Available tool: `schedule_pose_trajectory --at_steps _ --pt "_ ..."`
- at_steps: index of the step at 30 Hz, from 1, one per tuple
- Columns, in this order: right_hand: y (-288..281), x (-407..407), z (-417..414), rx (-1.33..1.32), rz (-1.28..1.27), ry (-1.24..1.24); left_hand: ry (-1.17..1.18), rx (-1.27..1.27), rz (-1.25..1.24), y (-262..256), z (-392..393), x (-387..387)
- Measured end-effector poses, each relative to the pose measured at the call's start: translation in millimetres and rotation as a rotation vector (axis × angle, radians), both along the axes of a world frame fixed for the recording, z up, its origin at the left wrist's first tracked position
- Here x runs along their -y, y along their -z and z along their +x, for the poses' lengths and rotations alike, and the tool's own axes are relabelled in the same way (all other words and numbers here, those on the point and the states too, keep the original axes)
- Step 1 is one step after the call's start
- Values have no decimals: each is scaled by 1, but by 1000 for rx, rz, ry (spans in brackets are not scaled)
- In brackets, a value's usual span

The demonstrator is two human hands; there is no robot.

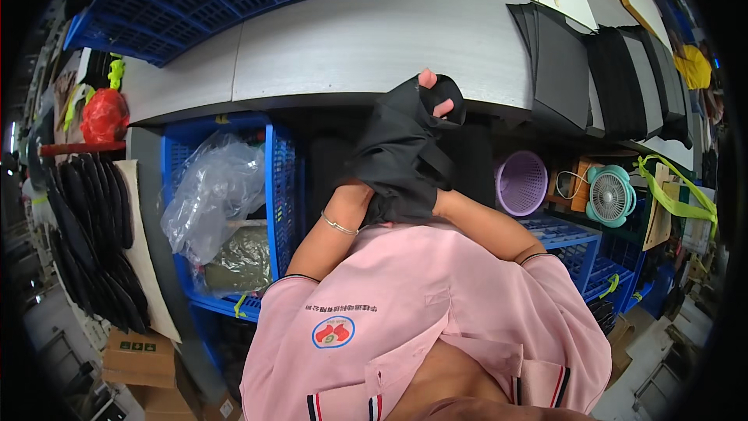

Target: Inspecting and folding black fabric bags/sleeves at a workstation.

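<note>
A black fabric piece point(403, 140), sleeve-like and creased, is bunched between my forearms in front of my chest. My left hand point(428, 79) appears to be inside it: the wrist with a metal bangle goes in at the lower end, and two fingertips poke out through the upper opening. The cloth hides the rest of that hand. My right hand point(387, 224) is mostly covered by the lower folds, where it seems to grip the fabric near the left wrist; only a bit of finger shows beneath.
A grey-white worktable point(374, 41) bears an upturned-looking blue plastic crate point(222, 0) and stacks of black sheet pieces point(561, 70). Below stand a blue crate point(270, 187) with clear plastic bags, a purple basket point(522, 183) and a small teal fan point(610, 195). Black pieces point(93, 234) lie at left.
</note>
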State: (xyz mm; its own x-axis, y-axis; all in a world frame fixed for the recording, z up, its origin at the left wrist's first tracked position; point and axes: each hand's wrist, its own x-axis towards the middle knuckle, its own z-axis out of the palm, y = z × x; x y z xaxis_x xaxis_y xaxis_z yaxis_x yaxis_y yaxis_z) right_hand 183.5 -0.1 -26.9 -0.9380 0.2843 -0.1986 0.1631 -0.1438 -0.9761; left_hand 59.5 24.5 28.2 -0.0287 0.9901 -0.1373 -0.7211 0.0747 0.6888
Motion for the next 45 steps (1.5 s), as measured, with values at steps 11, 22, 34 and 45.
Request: schedule_pose_trajectory --at_steps 11,22,34,45 --pt "-72 -41 24 293 167 815 -7 -74 47 -10 -63 51" --pt "-83 -59 29 -378 33 582 -8 -83 45 -15 -80 72" --pt "-94 -57 26 133 369 439 79 -47 17 -11 -62 90" --pt "-107 -71 28 -344 -480 674 163 -28 27 -15 -69 91"
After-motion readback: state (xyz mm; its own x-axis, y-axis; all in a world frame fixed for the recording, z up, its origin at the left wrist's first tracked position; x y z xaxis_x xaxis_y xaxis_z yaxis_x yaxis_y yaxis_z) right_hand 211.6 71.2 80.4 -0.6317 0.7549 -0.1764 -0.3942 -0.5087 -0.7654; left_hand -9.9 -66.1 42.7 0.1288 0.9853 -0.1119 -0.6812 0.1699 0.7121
